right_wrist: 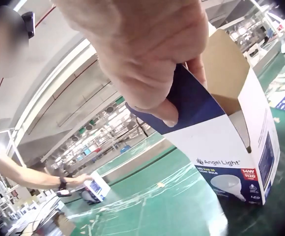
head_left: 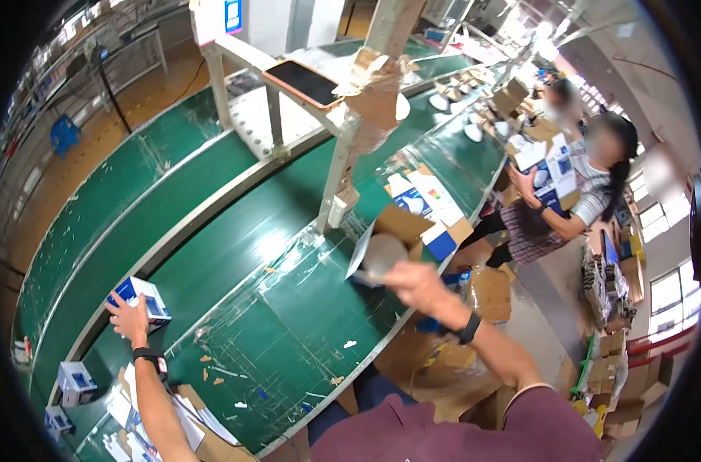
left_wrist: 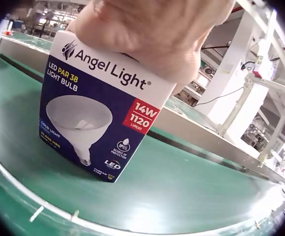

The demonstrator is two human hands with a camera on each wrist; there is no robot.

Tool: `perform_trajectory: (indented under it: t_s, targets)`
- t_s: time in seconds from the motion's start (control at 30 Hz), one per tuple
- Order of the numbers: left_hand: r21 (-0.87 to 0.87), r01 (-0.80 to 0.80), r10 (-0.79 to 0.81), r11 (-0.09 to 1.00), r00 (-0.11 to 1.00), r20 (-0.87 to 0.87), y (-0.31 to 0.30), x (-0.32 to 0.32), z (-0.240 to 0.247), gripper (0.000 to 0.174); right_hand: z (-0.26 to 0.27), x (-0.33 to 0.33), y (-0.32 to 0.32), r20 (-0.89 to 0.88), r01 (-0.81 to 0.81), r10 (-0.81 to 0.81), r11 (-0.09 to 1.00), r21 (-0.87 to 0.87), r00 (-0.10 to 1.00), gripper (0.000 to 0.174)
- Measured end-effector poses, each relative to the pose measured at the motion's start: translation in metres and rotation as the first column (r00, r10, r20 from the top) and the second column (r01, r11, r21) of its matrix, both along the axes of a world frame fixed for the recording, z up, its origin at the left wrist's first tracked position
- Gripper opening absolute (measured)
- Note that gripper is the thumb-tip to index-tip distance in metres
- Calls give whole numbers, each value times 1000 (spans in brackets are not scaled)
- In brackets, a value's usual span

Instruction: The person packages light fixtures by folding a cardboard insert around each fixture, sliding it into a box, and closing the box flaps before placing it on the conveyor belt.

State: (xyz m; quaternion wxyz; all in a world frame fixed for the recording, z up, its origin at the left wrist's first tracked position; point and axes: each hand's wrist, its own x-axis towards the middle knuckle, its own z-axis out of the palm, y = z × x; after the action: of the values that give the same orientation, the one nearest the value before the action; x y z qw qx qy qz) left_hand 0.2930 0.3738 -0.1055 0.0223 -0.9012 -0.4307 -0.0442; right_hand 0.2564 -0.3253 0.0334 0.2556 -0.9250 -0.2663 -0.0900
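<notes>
In the head view my left hand [head_left: 128, 317] lies over a closed blue and white bulb box [head_left: 152, 299] on the green belt at the left. The left wrist view shows that hand [left_wrist: 147, 37] across the top of the upright box [left_wrist: 91, 113]; its fingertips are hidden behind it. My right hand [head_left: 419, 286] is at an open box [head_left: 358, 258] near the bench edge, with a round pale bulb face [head_left: 384, 252] inside. Up close, the right hand [right_wrist: 142, 59] pinches a raised blue flap [right_wrist: 194, 101] of that open box [right_wrist: 231, 172].
Two boxes [head_left: 77, 383] stand at the lower left beside flattened cartons [head_left: 189, 416]. A post [head_left: 342, 165] rises mid-bench, with a phone [head_left: 302, 83] on its crossbar. Open cartons [head_left: 427, 202] lie beyond my right hand. Another person [head_left: 558, 181] holds boxes across the right side.
</notes>
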Motion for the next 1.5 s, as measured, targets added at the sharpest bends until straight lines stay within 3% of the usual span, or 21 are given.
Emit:
perform_trajectory:
  t_s: [0.13, 0.2, 0.27, 0.3, 0.33, 0.37, 0.4, 0.47, 0.57, 0.67, 0.7, 0.77, 0.87, 0.9, 1.0, 1.03, 1.13, 1.27, 1.33, 1.37, 1.5]
  targets:
    - [144, -49, 82, 988, 969, -233, -1, 20, 37, 106, -13, -66, 77, 95, -148, 161, 980, -129, 982, 24]
    - [388, 227, -237, 893, 971, -22, -35, 8, 35, 94, -20, -89, 116, 128, -207, 220, 973, -103, 967, 14]
    - [321, 534, -620, 782, 620, 480, -126, -27, 67, 80, -14, -105, 144, 159, -316, 316, 948, -29, 935, 10]
    - [27, 762, -550, 648, 442, 709, -181, -60, 95, 72, -31, -111, 154, 180, -347, 362, 932, -106, 915, 11]
    - [-205, 906, -359, 371, 344, 868, -228, -96, 119, 54, -25, -116, 161, 163, -368, 387, 920, -136, 907, 11]
    - [-268, 930, -530, 251, 363, 767, -262, -133, 145, 39, -26, -118, 164, 156, -367, 387, 919, -146, 909, 11]
    - [-396, 917, -518, 56, 365, 773, -295, -160, 167, 34, -27, -121, 166, 145, -366, 386, 919, -150, 911, 12]
    - [-671, 740, -386, -40, 608, 694, -329, -190, 173, 34, -21, -126, 164, 187, -365, 387, 920, -144, 903, 13]
    - [-93, 970, -726, 223, 229, 648, -334, -202, 153, 31, -21, -127, 161, 264, -309, 351, 932, -188, 899, 15]
    - [-364, 923, -611, 123, 359, 705, -351, -226, 183, 28, -37, -130, 161, 304, -283, 318, 947, -154, 898, 10]
    - [-263, 952, -677, 154, 295, 674, -356, -226, 176, 28, -41, -129, 162, 318, -281, 316, 948, -152, 894, 10]
    - [-493, 868, -578, 55, 431, 693, -353, -215, 160, 32, -40, -126, 165, 314, -275, 328, 940, -203, 891, 12]
    - [-865, 481, -569, -143, 676, 469, -331, -188, 132, 46, -17, -128, 154, 333, -273, 311, 949, -156, 890, 12]
    - [-765, 574, -646, -291, 472, 600, -321, -179, 114, 43, -7, -134, 153, 305, -316, 326, 945, -84, 895, 13]
    - [-719, 684, -815, -126, 342, 468, -336, -169, 107, 44, -15, -136, 150, 287, -263, 311, 945, -197, 906, 16]
    - [-693, 699, -792, -177, 317, 522, -341, -157, 69, 48, -22, -135, 149, 255, -279, 320, 942, -186, 912, 20]
    - [-370, 884, -936, -284, -172, 309, -357, -97, -43, 34, -3, -143, 155, 245, -348, 375, 926, -147, 894, 32]
    - [-685, 707, -829, -178, 267, 491, -350, -126, 83, 24, 12, -123, 148, 102, -424, 431, 902, -86, 896, 31]
    - [-669, 699, -766, -254, 278, 580, -347, -118, 70, 25, 13, -117, 148, 92, -441, 441, 897, -18, 893, 31]
    - [-557, 772, -775, -306, 138, 616, -352, -92, 30, 31, 8, -116, 148, 91, -409, 408, 913, -7, 909, 30]
    - [-590, 773, -795, -231, 200, 573, -345, -95, 55, 29, 2, -119, 157, 88, -380, 379, 925, -17, 921, 27]
